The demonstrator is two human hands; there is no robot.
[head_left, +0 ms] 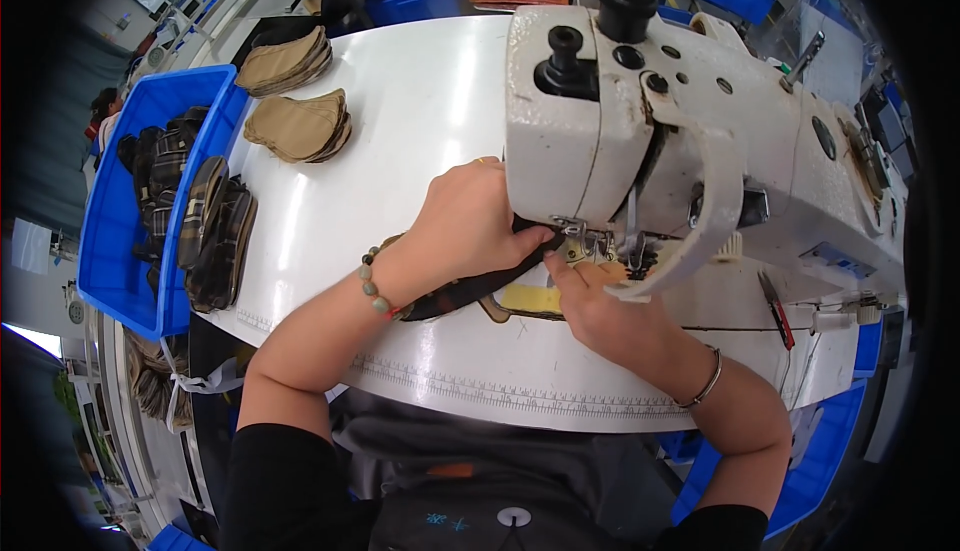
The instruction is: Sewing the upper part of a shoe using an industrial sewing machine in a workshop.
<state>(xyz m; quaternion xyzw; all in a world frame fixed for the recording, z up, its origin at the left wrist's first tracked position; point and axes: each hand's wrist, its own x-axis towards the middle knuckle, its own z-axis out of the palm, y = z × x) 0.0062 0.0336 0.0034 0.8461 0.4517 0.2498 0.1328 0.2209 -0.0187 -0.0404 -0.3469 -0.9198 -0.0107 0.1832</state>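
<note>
A white sewing machine (600, 131) stands over the worktable, its presser foot (634, 241) and needle area low beside my hands. My left hand (470, 216) is closed on a dark fabric piece (460, 296), thumb pressing near the machine's stitching spot. Part of that piece trails out under my left wrist. Close to the presser foot, my right hand (612, 316) has its fingers bent together, with the index fingertip at the edge of the same fabric. Its other fingertips are partly hidden by the machine. A yellow strip (530, 299) shows on the table beneath the work.
Two stacks of tan cut pieces, one stack (300, 126) nearer, lie at the back left. A blue bin (120, 241) holds dark plaid pieces, with more plaid pieces (215, 236) by its rim. Red-handled snips (775, 311) lie right of the machine. A printed ruler (500, 391) follows the front edge.
</note>
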